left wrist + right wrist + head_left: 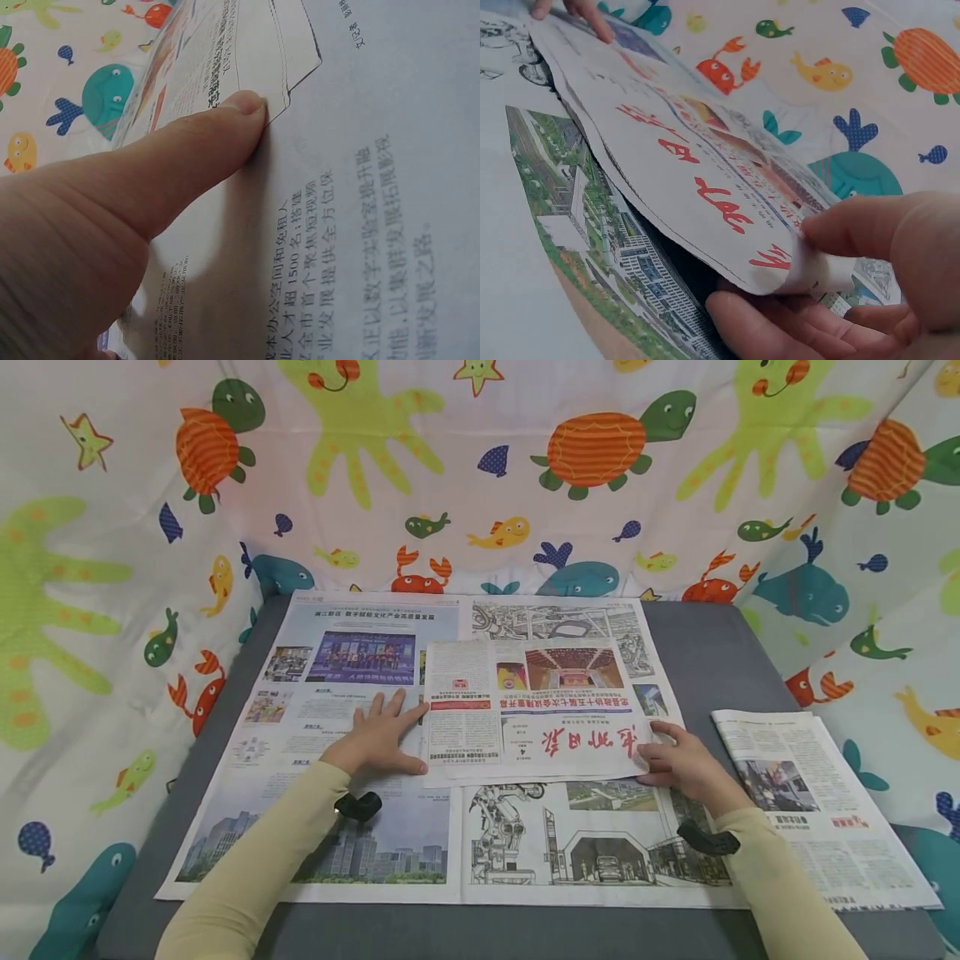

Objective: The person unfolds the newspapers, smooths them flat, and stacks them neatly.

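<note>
A folded newspaper (558, 714) with large red characters lies upside down on a spread-out newspaper (390, 718). My left hand (381, 735) rests on the spread sheet with its fingers apart, thumb and fingertip at the folded paper's left edge. In the left wrist view the thumb (202, 139) presses at that edge's corner. My right hand (686, 764) pinches the right edge of the folded newspaper. The right wrist view shows the thumb above and the fingers (780, 322) underneath, with the folded newspaper's edge (780, 274) bent up between them.
A second folded newspaper (817, 810) lies to the right on the grey table (697, 643). Behind and at both sides hangs a white cloth (450, 443) printed with sea animals. Each wrist carries a black strap (358, 807).
</note>
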`<state>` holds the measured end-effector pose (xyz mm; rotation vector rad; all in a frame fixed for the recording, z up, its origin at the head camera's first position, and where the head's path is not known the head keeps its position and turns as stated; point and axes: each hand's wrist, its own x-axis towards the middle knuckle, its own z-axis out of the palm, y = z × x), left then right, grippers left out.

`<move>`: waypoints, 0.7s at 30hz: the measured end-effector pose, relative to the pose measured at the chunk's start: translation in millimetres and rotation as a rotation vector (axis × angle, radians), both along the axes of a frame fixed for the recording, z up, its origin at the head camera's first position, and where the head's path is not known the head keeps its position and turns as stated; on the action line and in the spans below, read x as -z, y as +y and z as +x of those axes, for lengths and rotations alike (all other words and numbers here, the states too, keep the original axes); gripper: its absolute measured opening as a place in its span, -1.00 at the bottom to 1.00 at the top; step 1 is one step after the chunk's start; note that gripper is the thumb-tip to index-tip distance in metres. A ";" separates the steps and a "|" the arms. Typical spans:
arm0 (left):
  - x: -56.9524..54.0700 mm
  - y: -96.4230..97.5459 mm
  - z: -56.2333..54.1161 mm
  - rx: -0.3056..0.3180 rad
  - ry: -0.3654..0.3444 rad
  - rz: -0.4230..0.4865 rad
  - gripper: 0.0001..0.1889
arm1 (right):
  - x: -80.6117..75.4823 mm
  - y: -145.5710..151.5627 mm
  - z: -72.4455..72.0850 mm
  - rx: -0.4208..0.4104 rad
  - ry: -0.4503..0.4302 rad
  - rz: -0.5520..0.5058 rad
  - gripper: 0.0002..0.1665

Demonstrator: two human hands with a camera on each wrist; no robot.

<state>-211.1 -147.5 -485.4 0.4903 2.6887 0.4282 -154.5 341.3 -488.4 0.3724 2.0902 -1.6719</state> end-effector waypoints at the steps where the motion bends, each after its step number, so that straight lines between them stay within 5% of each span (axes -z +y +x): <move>1: 0.0 0.2 0.1 -0.001 0.002 0.001 0.18 | 0.1 1.2 1.9 0.008 -0.001 -0.056 0.08; 5: 0.2 0.2 0.1 -0.001 0.006 -0.005 0.18 | 2.0 3.9 11.3 0.094 -0.036 -0.395 0.02; 11: -1.1 -1.5 0.0 -0.001 0.007 -0.009 0.18 | 4.5 -22.3 27.0 0.392 -0.168 -1.028 -0.13; 16: 0.4 -3.1 -0.4 -0.003 0.007 -0.013 0.18 | 7.2 -66.0 30.9 0.497 -0.177 -1.191 -0.27; 21: 2.6 -1.4 -0.2 0.012 -0.001 -0.004 0.18 | 8.3 -108.4 23.6 0.497 -0.187 -1.177 -0.34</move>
